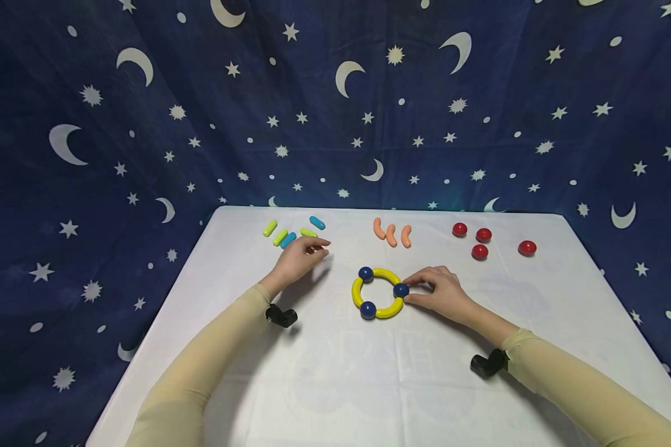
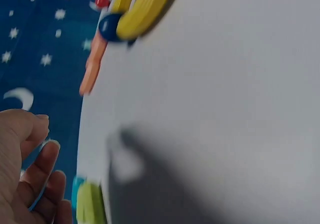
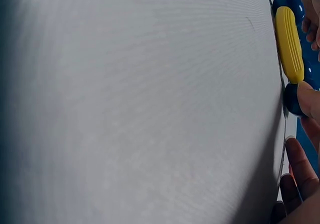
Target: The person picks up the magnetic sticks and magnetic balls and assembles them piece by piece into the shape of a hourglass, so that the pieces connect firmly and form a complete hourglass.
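Note:
A ring of yellow curved rods (image 1: 387,274) joined by three dark blue balls (image 1: 367,310) lies on the white table. My right hand (image 1: 438,292) pinches the ring's right-hand blue ball (image 1: 401,290) between thumb and fingers; the right wrist view also shows the thumb against a blue ball (image 3: 292,100) beside a yellow rod (image 3: 289,44). To the ring's left, my left hand (image 1: 297,261) hovers with loosely bent fingers and nothing visible in them. Nearest to it are a lime green rod (image 1: 308,233) and a blue rod (image 1: 288,240), partly behind the hand.
More lime green rods (image 1: 270,228) and another blue rod (image 1: 317,222) lie at the back left. Orange curved rods (image 1: 391,235) lie at the back middle, and several red balls (image 1: 479,251) at the back right. A starry dark blue cloth (image 1: 313,143) hangs behind the table (image 1: 335,385).

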Action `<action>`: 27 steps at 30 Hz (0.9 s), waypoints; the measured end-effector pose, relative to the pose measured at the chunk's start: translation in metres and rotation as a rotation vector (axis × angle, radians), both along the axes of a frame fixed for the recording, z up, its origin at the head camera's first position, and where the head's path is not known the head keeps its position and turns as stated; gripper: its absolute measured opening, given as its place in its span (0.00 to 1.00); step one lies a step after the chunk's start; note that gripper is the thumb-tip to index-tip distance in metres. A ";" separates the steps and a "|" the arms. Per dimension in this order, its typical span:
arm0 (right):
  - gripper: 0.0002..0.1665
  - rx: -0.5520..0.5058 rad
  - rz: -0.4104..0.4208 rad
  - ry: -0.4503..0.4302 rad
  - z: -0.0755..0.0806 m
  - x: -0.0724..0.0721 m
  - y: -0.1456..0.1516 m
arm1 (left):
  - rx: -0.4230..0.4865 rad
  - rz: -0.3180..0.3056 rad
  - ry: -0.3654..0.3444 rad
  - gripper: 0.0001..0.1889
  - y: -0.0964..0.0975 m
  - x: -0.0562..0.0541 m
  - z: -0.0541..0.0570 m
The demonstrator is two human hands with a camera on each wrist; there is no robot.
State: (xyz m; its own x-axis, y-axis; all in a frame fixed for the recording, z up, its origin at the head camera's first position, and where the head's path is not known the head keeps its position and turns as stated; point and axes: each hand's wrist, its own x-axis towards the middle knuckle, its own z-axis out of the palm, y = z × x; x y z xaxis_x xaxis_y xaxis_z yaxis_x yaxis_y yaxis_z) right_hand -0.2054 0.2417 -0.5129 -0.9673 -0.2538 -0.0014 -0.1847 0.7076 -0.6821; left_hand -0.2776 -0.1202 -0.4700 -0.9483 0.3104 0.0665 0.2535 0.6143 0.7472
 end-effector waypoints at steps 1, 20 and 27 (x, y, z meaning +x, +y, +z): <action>0.23 -0.005 -0.002 -0.003 0.000 0.000 0.001 | -0.013 0.019 0.013 0.17 -0.006 -0.002 0.001; 0.22 -0.086 -0.017 -0.039 -0.003 0.002 0.003 | -0.362 0.192 0.065 0.20 -0.045 -0.020 -0.006; 0.22 -0.089 -0.014 -0.028 -0.003 0.001 0.003 | -0.434 0.167 0.127 0.19 -0.036 -0.026 -0.009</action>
State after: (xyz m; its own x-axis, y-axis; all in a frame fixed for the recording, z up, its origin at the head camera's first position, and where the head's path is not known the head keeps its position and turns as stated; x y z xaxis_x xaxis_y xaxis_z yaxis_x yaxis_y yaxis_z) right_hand -0.2041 0.2444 -0.5159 -0.9707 -0.2401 -0.0064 -0.1550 0.6465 -0.7470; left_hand -0.3035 -0.1562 -0.4793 -0.9803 0.1795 0.0826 0.1975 0.9028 0.3820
